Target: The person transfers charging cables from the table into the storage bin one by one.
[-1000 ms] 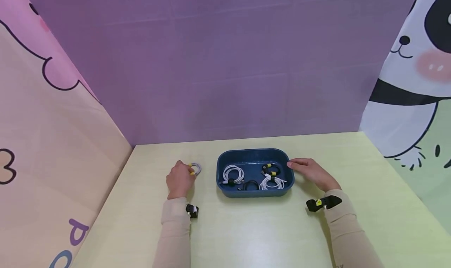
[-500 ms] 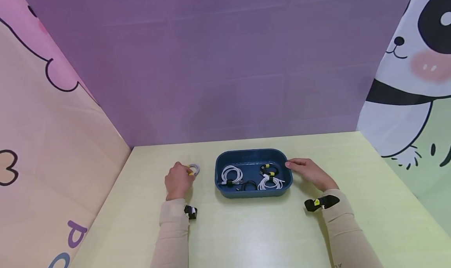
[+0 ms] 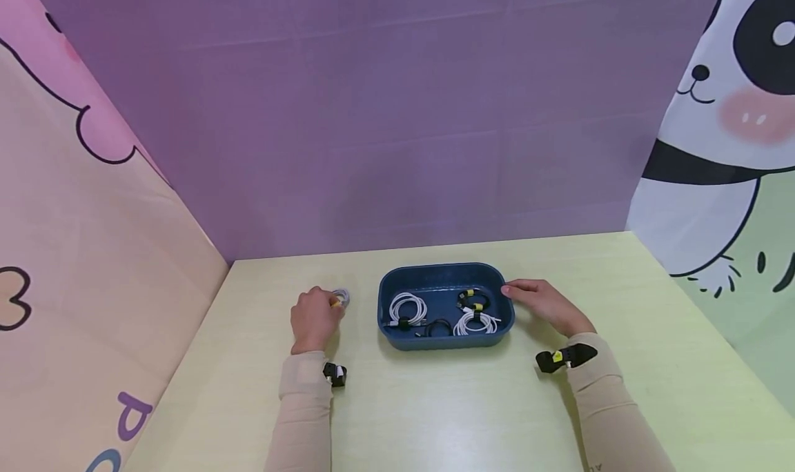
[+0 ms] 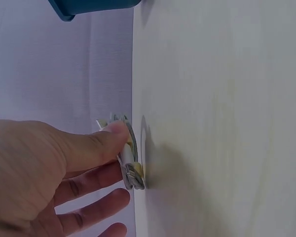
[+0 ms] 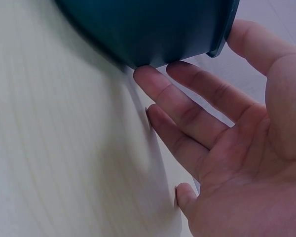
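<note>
My left hand (image 3: 314, 320) pinches a small coiled white-grey cable (image 3: 341, 295) with yellow ties between thumb and fingers. In the left wrist view this cable (image 4: 130, 163) stands on edge close to the tabletop, its lower contact unclear; the outer fingers hang free. My right hand (image 3: 549, 305) lies against the right end of a dark blue plastic bin (image 3: 447, 341). The right wrist view has its thumb at the rim and two fairly straight fingers (image 5: 180, 106) touching the outer wall. Inside the bin lie two white coiled cables (image 3: 408, 308), a black cable (image 3: 439, 327) and a black cable with yellow ties (image 3: 473, 299).
The pale table (image 3: 435, 410) runs back to a purple cloth backdrop (image 3: 397, 134). Printed cloth walls stand at the left (image 3: 93, 251) and right (image 3: 702, 203). A strip of tabletop separates the left hand from the bin.
The small coil has turned slightly in my left fingers, so less of its ring and ties shows. The head view has shifted a little. My right hand stays at the bin's end.
</note>
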`<state>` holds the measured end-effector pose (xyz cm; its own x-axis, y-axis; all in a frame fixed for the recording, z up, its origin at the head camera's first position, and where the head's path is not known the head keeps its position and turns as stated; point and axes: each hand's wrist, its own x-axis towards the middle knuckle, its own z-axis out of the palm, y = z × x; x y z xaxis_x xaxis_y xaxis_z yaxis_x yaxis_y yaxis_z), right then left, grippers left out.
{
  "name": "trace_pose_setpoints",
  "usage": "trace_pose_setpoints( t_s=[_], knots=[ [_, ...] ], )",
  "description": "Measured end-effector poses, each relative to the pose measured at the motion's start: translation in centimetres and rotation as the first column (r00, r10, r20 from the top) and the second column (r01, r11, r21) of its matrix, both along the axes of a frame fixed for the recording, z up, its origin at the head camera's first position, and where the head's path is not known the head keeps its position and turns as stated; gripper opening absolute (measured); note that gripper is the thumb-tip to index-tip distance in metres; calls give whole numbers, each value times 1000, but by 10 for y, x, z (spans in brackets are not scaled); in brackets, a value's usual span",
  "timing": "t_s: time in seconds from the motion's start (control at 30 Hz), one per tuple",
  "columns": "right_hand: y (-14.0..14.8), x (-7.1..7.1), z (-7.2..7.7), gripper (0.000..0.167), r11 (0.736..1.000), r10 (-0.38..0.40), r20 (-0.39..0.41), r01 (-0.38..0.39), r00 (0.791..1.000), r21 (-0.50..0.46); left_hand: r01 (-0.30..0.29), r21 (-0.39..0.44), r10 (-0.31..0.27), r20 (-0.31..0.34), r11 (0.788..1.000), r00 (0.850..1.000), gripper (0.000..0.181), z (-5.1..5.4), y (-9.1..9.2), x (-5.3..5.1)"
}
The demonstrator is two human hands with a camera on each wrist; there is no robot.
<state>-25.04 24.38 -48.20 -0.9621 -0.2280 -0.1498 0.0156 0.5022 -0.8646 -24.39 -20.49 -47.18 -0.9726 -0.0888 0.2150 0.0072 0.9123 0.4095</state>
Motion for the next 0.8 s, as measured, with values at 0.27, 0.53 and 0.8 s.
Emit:
trace_pose_setpoints(
  t_s=[0.27, 0.53, 0.8],
  knots=[
    [0, 0, 0, 62, 1000, -1, 1, 1, 1000, -12, 16, 1, -16, -14, 1000, 1000, 19, 6, 4, -3],
    [0, 1, 0, 64, 1000, 6, 16, -5, 1000, -5, 12, -3, -13, -49, 1000, 999, 18, 8, 9, -2],
    [0, 0, 0, 64, 1000, 6, 1, -6, 1000, 2, 19, -4, -19, -119, 1000, 993, 19, 17, 11, -3]
  ],
)
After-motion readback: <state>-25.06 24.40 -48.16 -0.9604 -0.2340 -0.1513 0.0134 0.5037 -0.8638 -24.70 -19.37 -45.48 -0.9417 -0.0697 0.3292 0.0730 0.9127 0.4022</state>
